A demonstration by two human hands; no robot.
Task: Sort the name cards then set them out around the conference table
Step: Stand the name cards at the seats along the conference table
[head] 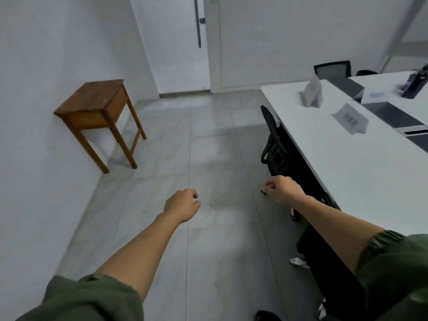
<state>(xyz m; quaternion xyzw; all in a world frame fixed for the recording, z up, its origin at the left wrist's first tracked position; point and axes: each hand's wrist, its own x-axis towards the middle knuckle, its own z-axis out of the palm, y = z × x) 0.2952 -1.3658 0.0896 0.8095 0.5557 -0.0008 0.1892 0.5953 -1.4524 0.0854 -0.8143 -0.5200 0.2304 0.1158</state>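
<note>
Three clear name card stands are on the white conference table (361,172) at the right: one upright (312,93), one lying flatter nearer me (350,119), and one farther right (374,96). My left hand (181,205) hangs over the floor with loosely curled fingers and holds nothing. My right hand (281,189) hovers beside the table's near edge, fingers loosely curled, nothing visible in it. Both hands are well short of the cards.
A small wooden side table (97,105) stands against the left wall. A black office chair (274,140) is tucked under the table's left side, another (332,68) at its far end. A dark bottle (415,83) stands at the far right. A white door (176,42) is ahead.
</note>
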